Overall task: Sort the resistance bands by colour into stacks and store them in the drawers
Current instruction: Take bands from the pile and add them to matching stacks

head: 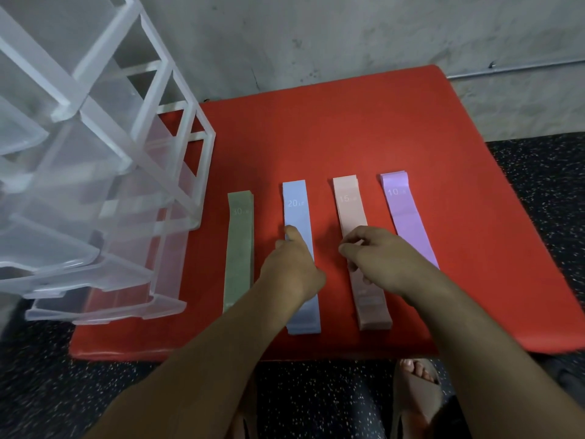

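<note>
1. The four sorted piles lay side by side on the red mat (348, 128), well apart from each other: the green stack (239, 248) nearest the drawers, then the blue stack (295, 207), the pink stack (349, 204) and the purple stack (403, 213).
2. I judged the sorting done and the lifting of a stack about to start. To do it well, I would square each pile's edges, get the fingers under the whole pile rather than the top band, and carry it flat so nothing slid off.
3. My left hand (292, 274) lay on the blue stack, fingers curled, one fingertip (291, 232) at its left edge. I could not tell whether it pinched the pile or only pressed it.
4. My right hand (383, 264) hovered low over the pink stack, palm down. Its curled fingers (348, 248) appeared to pinch that pile at its left edge.
5. Both forearms reached forward and slightly inward.
6. The clear plastic drawer unit (104, 153) stood on the mat's left side, its drawers pulled out. The bottom drawer (104, 299) lay just beside the green stack, the shortest carry.
</note>
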